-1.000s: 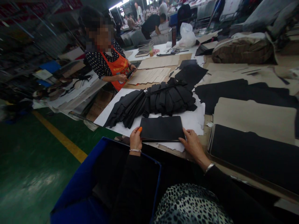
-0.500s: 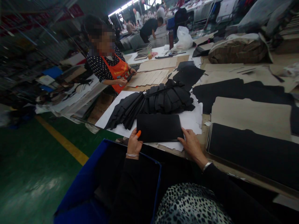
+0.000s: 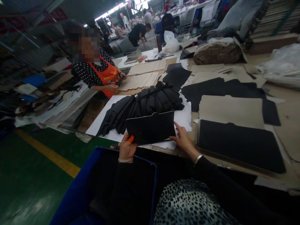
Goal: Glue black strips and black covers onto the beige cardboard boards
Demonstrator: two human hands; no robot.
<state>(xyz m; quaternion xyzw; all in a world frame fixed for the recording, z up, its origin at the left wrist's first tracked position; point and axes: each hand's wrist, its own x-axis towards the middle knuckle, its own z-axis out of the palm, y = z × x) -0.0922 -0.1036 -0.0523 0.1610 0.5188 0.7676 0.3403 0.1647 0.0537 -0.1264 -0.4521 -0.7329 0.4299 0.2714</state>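
A flat black panel (image 3: 150, 128) with a small notch in its top edge is held up over the table's front edge. My left hand (image 3: 127, 147), with an orange cover on the thumb, grips its lower left corner. At the panel's right edge, my right hand (image 3: 184, 139) pinches the lower right corner. Just behind the panel, a fanned heap of black strips (image 3: 154, 100) lies on white paper (image 3: 185, 117). To the right of my right hand, a stack of black panels (image 3: 239, 145) lies against a beige panel (image 3: 231, 109).
A blue bin (image 3: 93, 156) stands below my left arm. Across the table a person in an orange apron (image 3: 106, 76) handles a small dark piece beside beige sheets (image 3: 138, 82). More black sheets (image 3: 220, 90) and a brown bundle (image 3: 217, 51) lie farther back.
The panel has tilted and turned; its notched top edge now shows, where a straight edge showed before. Both hands keep hold of it. The whole view has shifted slightly.
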